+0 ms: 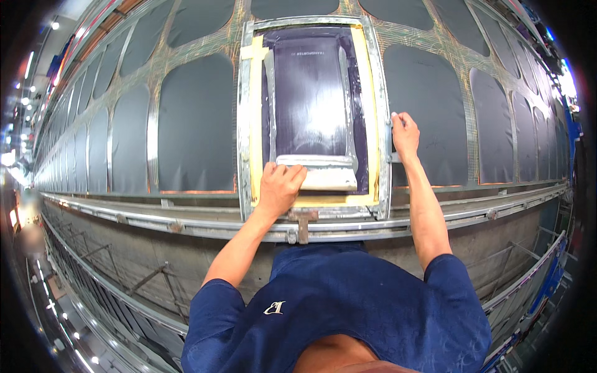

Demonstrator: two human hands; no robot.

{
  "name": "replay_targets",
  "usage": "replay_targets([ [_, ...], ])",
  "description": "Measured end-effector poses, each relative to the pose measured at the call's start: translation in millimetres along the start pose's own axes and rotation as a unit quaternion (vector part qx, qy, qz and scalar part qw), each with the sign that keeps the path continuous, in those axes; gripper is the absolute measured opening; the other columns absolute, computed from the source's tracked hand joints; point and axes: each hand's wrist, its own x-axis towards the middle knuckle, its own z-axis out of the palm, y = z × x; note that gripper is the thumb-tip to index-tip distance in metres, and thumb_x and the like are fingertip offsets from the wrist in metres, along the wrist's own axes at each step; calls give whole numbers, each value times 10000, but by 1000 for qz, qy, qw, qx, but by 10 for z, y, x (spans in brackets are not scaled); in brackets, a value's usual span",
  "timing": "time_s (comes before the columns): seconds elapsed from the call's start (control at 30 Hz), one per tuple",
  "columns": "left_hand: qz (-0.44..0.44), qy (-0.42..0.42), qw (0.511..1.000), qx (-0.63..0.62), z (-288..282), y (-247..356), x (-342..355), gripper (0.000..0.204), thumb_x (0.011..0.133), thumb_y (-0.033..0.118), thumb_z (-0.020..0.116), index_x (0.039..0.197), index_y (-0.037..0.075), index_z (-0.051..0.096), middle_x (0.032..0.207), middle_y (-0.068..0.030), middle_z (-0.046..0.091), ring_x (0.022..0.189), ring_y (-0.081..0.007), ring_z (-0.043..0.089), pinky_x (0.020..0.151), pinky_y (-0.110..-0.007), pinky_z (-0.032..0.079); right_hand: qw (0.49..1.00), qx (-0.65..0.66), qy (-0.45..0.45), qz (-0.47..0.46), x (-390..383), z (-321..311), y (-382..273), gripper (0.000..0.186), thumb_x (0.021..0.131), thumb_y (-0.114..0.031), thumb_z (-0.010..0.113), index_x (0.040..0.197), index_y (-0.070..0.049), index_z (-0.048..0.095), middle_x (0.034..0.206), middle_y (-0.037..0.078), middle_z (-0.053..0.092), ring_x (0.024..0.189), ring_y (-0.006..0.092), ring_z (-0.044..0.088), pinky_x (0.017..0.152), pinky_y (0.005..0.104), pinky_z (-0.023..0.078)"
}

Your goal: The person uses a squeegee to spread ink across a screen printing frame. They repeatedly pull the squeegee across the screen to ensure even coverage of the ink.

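A silk-screen frame of metal lies before me, its dark purple mesh bordered with yellow tape. Streaks of pale grey ink run down both sides of the mesh. My left hand is closed round the left part of a wide squeegee, which lies across the near end of the mesh. My right hand is curled up against the frame's right side, fingertips at its edge. What those fingers hold, if anything, is hidden.
Dark grey fabric panels lie in rows on a long printing table, on both sides and beyond the frame. A metal rail runs along its near edge, with a rusty bracket below the frame. Further rails stand at the lower right.
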Motion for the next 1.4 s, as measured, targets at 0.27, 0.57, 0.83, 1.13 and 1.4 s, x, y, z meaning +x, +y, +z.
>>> replay_targets([
  [0.27, 23, 71, 996, 42, 489, -1758, 2083, 247, 722, 82, 720, 952, 171, 742, 978, -6, 745, 834, -226, 653, 805, -407, 426, 974, -148, -124, -115, 581, -232, -645, 308, 927, -361, 698, 1080, -95, 713, 984, 162, 721, 928, 345, 690, 819, 436, 531],
  [0.57, -81, -179, 980, -37, 205, -2434, 3503, 401, 709, 428, 861, 1012, 174, 795, 844, -127, 752, 840, -348, 720, 783, -459, 560, 843, -234, -262, -409, 2263, 879, -2361, 521, 814, -491, 773, 1094, -54, 734, 938, 159, 731, 912, 363, 696, 860, 448, 538],
  [0.83, -110, -163, 979, -49, 261, -2315, 3239, 446, 710, 457, 857, 1038, 162, 789, 837, -123, 752, 832, -348, 721, 781, -458, 554, 846, -257, -305, -355, 2057, 1128, -2258, 359, 759, -312, 837, 980, -41, 757, 811, 178, 734, 804, 351, 721, 773, 441, 552],
  [1.13, -63, -102, 989, -91, -7, -794, 1062, 210, 722, 290, 824, 882, 163, 779, 779, -78, 732, 772, -280, 709, 781, -432, 479, 816, -283, -277, -421, -227, 403, -1297, 226, 736, -252, 834, 884, -105, 748, 802, 106, 697, 861, 304, 675, 832, 447, 507],
  [1.4, -64, -165, 979, -101, -166, -480, 631, 193, 728, 227, 827, 899, 175, 753, 823, -3, 723, 812, -228, 680, 798, -404, 424, 818, -246, -315, -413, -745, 157, -1160, 176, 773, -247, 813, 838, -118, 713, 782, 69, 679, 892, 281, 633, 859, 408, 446],
])
